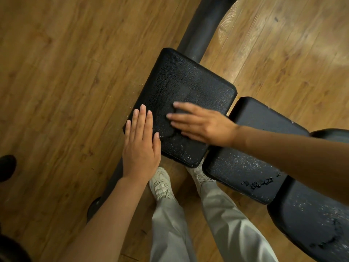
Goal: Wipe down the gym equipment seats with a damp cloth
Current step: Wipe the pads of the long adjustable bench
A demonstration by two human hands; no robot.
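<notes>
**Both hands flat on the seat pad**

Right now I see the black seat pad [181, 91] at mid-frame, with a dark cloth [180, 112] lying on its near right part. My right hand [203, 125] lies flat on that cloth, fingers straight and slightly spread. My left hand [141, 142] rests flat on the pad's near left edge, fingers straight and together. Further right, the bench's longer pads [245, 167] show cracked, flaking patches. Below stand pale shoes [160, 184] on the wood floor [66, 72].
</notes>
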